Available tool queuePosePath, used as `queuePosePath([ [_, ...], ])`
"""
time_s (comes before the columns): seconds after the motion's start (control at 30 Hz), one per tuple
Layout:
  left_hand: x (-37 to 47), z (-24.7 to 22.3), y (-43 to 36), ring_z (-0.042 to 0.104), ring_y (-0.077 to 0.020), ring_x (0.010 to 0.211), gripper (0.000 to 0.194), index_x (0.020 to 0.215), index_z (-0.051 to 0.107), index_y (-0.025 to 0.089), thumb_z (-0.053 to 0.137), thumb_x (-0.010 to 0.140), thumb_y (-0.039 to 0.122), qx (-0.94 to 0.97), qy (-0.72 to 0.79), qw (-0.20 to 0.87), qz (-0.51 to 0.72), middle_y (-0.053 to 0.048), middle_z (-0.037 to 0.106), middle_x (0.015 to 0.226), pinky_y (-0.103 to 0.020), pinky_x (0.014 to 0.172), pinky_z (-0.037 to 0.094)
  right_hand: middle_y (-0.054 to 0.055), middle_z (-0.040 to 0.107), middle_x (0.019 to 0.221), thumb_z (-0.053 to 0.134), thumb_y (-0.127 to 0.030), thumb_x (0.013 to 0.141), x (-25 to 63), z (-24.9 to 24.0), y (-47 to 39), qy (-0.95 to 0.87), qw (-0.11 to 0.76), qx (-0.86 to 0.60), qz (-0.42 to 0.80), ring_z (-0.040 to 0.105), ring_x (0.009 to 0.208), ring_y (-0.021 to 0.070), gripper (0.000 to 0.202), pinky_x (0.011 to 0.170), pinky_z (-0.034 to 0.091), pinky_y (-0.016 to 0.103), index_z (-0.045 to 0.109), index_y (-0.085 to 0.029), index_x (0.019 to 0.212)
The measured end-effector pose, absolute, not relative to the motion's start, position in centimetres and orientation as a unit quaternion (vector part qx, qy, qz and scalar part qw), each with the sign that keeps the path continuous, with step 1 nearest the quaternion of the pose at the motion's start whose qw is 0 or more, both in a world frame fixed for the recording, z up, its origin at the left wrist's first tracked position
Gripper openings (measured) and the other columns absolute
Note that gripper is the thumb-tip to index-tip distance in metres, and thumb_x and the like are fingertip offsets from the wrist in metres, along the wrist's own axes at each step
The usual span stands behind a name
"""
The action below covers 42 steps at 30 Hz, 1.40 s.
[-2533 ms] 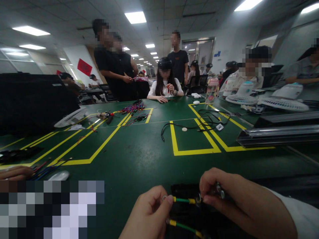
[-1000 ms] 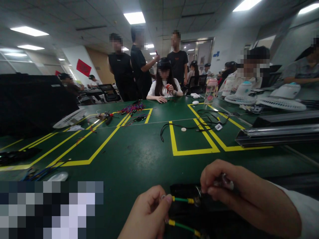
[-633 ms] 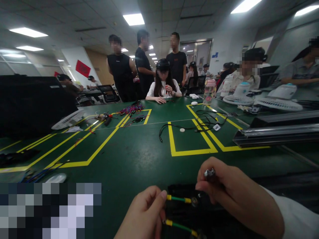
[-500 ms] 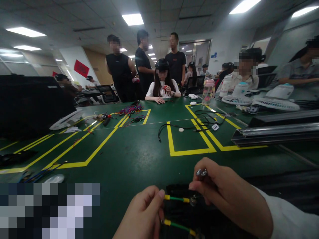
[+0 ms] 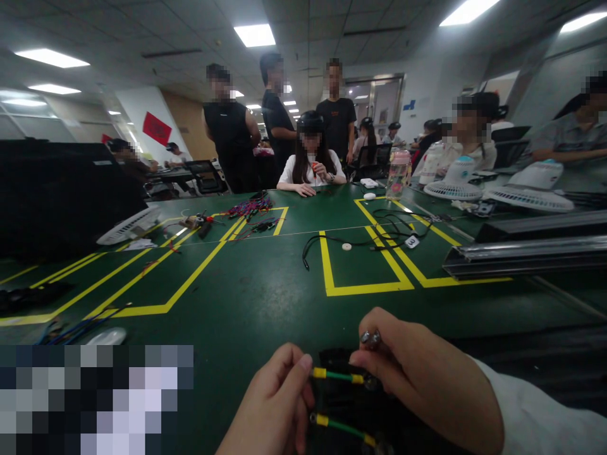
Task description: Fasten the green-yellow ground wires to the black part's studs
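My left hand [image 5: 279, 401] pinches the left end of a short green wire with yellow sleeves [image 5: 338, 376], low in the view. A second green wire with yellow ends [image 5: 344, 427] lies just below, its ring terminal beside my left fingers. To the right, my right hand [image 5: 408, 373] is closed around small shiny metal pieces [image 5: 370, 339] that show between thumb and forefinger. The upper wire's right end meets a dark round part under my right hand. Black material lies beneath both wires.
Black and silver metal profiles [image 5: 531, 249] lie at the right. Black cables [image 5: 351, 239] and a white ring [image 5: 347, 247] rest on the green table [image 5: 265, 316]. Tangled wires [image 5: 249, 207] lie farther back. A seated person [image 5: 310, 167] faces me across the table.
My right hand has moved a little left and down with the metal pieces, closer to my left hand. My left hand stays on the wire end.
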State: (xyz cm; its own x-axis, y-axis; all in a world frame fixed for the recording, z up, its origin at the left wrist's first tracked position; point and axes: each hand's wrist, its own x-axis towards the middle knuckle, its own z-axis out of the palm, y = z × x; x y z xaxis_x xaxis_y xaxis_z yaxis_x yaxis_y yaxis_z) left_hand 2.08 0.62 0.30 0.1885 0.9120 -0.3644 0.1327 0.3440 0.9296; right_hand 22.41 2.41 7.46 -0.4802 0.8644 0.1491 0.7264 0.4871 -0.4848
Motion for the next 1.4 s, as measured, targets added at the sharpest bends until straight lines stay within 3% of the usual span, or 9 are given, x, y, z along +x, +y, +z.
queuePosePath([
  [0.23, 2.0, 0.0, 0.5, 0.045, -0.0023, 0.028, 0.028, 0.085, 0.044, 0.021, 0.037, 0.096, 0.046, 0.456, 0.539, 0.602, 0.374, 0.004, 0.062, 0.062, -0.008, 0.029, 0.018, -0.003, 0.061, 0.061, 0.053, -0.011, 0.088, 22.4, 7.2, 2.3, -0.859, 0.184, -0.455, 0.144, 0.058, 0.048, 0.0171, 0.014, 0.046, 0.031, 0.024, 0.046, -0.022, 0.082],
  [0.5, 2.4, 0.9, 0.3, 0.034, -0.0047, 0.026, 0.027, 0.076, 0.044, 0.023, 0.042, 0.094, 0.043, 0.472, 0.553, 0.593, 0.346, 0.011, 0.046, 0.037, -0.011, 0.029, 0.017, -0.006, 0.057, 0.057, 0.052, -0.009, 0.083, 22.6, 7.1, 2.2, -0.878, 0.189, -0.419, 0.137, 0.053, 0.042, 0.0150, 0.015, 0.043, 0.027, 0.023, 0.047, -0.023, 0.081],
  [0.77, 2.3, 0.7, 0.3, 0.038, -0.0031, 0.026, 0.027, 0.077, 0.044, 0.022, 0.042, 0.094, 0.042, 0.458, 0.546, 0.600, 0.363, 0.010, 0.051, 0.043, -0.009, 0.028, 0.018, -0.005, 0.057, 0.062, 0.048, -0.014, 0.089, 23.8, 8.2, 2.6, -0.867, 0.224, -0.408, 0.177, 0.056, 0.048, 0.0136, 0.010, 0.046, 0.038, 0.023, 0.046, -0.023, 0.086],
  [0.97, 2.4, 0.7, 0.1, 0.043, -0.0017, 0.027, 0.018, 0.088, 0.039, 0.023, 0.041, 0.095, 0.040, 0.456, 0.558, 0.582, 0.377, 0.008, 0.059, 0.059, -0.009, 0.028, 0.019, 0.000, 0.061, 0.084, 0.033, -0.023, 0.102, 25.2, 8.4, 3.0, -0.756, 0.368, -0.389, 0.375, 0.063, 0.063, 0.0143, 0.014, 0.058, 0.052, 0.030, 0.038, -0.025, 0.090],
  [1.07, 2.6, 0.9, -0.2, 0.045, -0.0038, 0.027, 0.018, 0.098, 0.035, 0.025, 0.039, 0.094, 0.042, 0.433, 0.579, 0.560, 0.405, 0.008, 0.059, 0.062, -0.011, 0.027, 0.021, -0.003, 0.057, 0.088, 0.039, -0.017, 0.099, 25.6, 7.2, 2.7, -0.710, 0.391, -0.372, 0.452, 0.062, 0.062, 0.0126, 0.017, 0.057, 0.052, 0.028, 0.032, -0.027, 0.087],
  [1.23, 3.0, 1.6, -1.1, 0.039, -0.0040, 0.028, 0.027, 0.100, 0.034, 0.026, 0.045, 0.090, 0.048, 0.440, 0.595, 0.484, 0.468, 0.009, 0.055, 0.062, -0.014, 0.030, 0.023, -0.002, 0.055, 0.085, 0.048, -0.011, 0.091, 26.5, 6.2, 2.2, -0.756, 0.344, -0.412, 0.375, 0.059, 0.065, 0.0136, 0.015, 0.059, 0.051, 0.028, 0.042, -0.025, 0.090],
  [1.4, 3.1, 1.3, -1.0, 0.038, -0.0026, 0.032, 0.030, 0.104, 0.034, 0.025, 0.050, 0.088, 0.046, 0.477, 0.616, 0.432, 0.455, 0.005, 0.057, 0.077, -0.015, 0.032, 0.026, 0.001, 0.060, 0.084, 0.046, -0.013, 0.091, 26.8, 6.9, 2.1, -0.805, 0.281, -0.421, 0.308, 0.059, 0.070, 0.0169, 0.011, 0.064, 0.050, 0.032, 0.049, -0.023, 0.093],
])
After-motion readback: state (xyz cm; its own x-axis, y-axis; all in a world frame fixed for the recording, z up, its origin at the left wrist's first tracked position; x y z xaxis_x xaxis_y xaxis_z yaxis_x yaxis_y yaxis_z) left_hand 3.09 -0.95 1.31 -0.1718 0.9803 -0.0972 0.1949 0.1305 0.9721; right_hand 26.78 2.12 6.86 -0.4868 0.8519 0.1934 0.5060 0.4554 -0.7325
